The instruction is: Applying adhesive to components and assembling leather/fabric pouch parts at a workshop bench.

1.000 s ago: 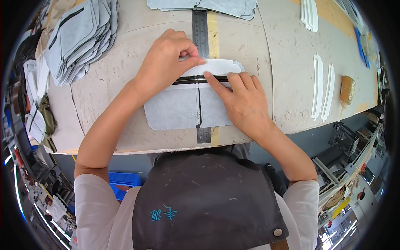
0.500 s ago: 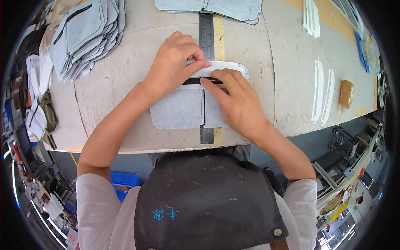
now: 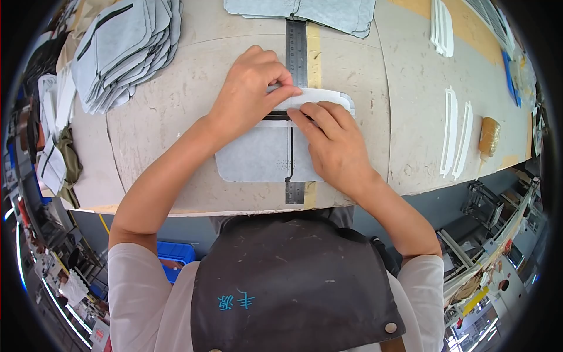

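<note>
A light grey panel [image 3: 252,154] with rounded corners lies in front of me, a black band [image 3: 275,115] across it and a thin black line running down toward me. Along its far edge is a white strip [image 3: 321,97]. My left hand [image 3: 255,88] has its fingers curled, thumb and forefinger pinched at the strip's left part. The fingers of my right hand [image 3: 337,141] are bent and close together, holding the panel at the black band, just right of the left fingertips. A dark steel ruler [image 3: 295,192] runs underneath the panel; its middle is hidden.
Stacked grey panels [image 3: 129,53] lie at the far left, and more grey panels [image 3: 328,14] at the far middle. On the right are white strips [image 3: 448,132], a bottle of amber liquid [image 3: 489,138] and a blue tool [image 3: 511,79]. The table's edge [image 3: 264,212] is close to me.
The whole view has shifted slightly. Both hands keep nearly the same place on the panel; the right fingers have moved very little.
</note>
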`<action>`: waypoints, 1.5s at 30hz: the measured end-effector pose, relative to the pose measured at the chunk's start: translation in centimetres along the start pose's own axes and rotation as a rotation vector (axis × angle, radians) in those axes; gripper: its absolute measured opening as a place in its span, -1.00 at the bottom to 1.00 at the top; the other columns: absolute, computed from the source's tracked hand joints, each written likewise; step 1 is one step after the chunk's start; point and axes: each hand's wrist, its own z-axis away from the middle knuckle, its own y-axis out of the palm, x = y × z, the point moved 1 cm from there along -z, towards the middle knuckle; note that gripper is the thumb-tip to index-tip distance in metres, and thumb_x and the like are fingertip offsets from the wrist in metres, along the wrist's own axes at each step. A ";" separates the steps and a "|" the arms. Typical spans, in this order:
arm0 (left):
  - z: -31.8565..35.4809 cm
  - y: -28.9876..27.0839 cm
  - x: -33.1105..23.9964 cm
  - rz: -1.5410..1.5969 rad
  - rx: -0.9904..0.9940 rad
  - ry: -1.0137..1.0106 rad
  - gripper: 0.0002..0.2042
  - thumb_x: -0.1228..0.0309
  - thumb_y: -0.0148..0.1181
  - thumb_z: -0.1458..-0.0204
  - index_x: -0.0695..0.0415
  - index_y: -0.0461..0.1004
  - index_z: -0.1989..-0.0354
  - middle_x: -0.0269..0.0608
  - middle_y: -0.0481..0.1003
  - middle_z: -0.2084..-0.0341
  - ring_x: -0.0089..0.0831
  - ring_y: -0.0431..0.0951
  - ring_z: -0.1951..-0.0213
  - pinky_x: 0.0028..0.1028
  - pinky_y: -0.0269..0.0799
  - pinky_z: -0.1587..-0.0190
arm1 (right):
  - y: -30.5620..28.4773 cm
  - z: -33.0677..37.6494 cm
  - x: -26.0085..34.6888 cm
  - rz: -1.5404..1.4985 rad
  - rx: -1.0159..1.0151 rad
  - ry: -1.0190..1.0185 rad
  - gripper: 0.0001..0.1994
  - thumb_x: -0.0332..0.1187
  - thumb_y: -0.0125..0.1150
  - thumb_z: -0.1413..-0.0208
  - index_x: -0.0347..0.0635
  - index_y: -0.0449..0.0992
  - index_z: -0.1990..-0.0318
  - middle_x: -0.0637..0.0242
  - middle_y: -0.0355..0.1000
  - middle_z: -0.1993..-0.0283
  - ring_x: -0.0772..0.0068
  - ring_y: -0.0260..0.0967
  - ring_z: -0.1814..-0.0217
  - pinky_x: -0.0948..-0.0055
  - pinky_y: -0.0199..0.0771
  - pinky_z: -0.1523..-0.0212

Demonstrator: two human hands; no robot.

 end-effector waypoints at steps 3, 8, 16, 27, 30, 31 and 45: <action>0.1 -0.3 -0.1 -0.007 0.013 -0.011 -0.84 0.49 0.41 0.15 0.21 0.50 0.49 -0.29 0.36 0.57 -0.41 0.32 0.41 -0.47 0.30 0.38 | -0.3 -0.2 0.0 0.006 0.018 -0.018 -0.64 -0.53 0.12 0.10 -0.28 0.49 0.06 0.25 0.34 -0.02 0.24 0.28 -0.04 0.31 0.38 0.04; 0.2 -1.9 -0.8 0.069 -0.078 -0.146 -0.85 0.56 0.40 0.16 0.19 0.55 0.40 -0.28 0.41 0.51 -0.40 0.37 0.34 -0.49 0.35 0.32 | -0.4 -0.3 -0.2 -0.011 0.038 0.003 -0.64 -0.54 0.12 0.10 -0.27 0.49 0.06 0.25 0.34 -0.02 0.25 0.28 -0.03 0.31 0.38 0.05; 3.1 -3.1 0.4 -0.025 -0.004 -0.182 -0.87 0.54 0.42 0.19 0.15 0.55 0.49 -0.30 0.42 0.50 -0.32 0.37 0.33 -0.39 0.34 0.32 | 0.0 -1.9 -0.2 -0.003 0.038 -0.016 -0.57 -0.60 0.13 0.16 -0.17 0.54 0.03 0.25 0.34 -0.04 0.22 0.27 0.04 0.30 0.37 0.04; 4.4 -4.3 -0.1 -0.097 0.027 -0.219 -0.88 0.57 0.40 0.17 0.21 0.54 0.49 -0.30 0.43 0.48 -0.37 0.38 0.32 -0.46 0.34 0.34 | 0.2 -1.5 -0.2 -0.024 0.032 -0.015 -0.54 -0.63 0.14 0.18 -0.15 0.55 0.02 0.28 0.34 -0.06 0.25 0.27 0.04 0.34 0.37 0.04; 4.9 -4.9 -0.5 -0.138 0.077 -0.291 -0.86 0.55 0.40 0.21 0.18 0.52 0.51 -0.25 0.42 0.46 -0.28 0.37 0.33 -0.33 0.36 0.24 | -0.1 -1.1 -0.1 0.011 0.043 -0.034 -0.52 -0.62 0.14 0.17 -0.17 0.53 -0.02 0.27 0.34 -0.10 0.23 0.27 -0.01 0.33 0.37 0.02; 5.0 -4.9 -0.8 -0.168 0.060 -0.283 -0.84 0.55 0.37 0.18 0.19 0.53 0.41 -0.21 0.46 0.36 -0.24 0.41 0.24 -0.31 0.38 0.15 | -0.2 -1.0 0.0 0.038 0.055 -0.037 -0.51 -0.62 0.14 0.16 -0.19 0.51 -0.04 0.26 0.33 -0.13 0.21 0.27 -0.05 0.32 0.36 -0.01; 5.8 -0.1 -4.6 -0.372 0.292 -0.033 -0.31 0.26 0.28 0.05 0.26 0.22 -0.28 -0.06 0.17 -0.32 -0.13 0.08 -0.39 -0.15 0.03 -0.36 | -0.3 0.0 -0.5 0.088 0.019 -0.008 -0.56 -0.59 0.12 0.08 -0.41 0.44 -0.05 0.14 0.32 -0.25 0.12 0.23 -0.32 0.22 0.29 -0.25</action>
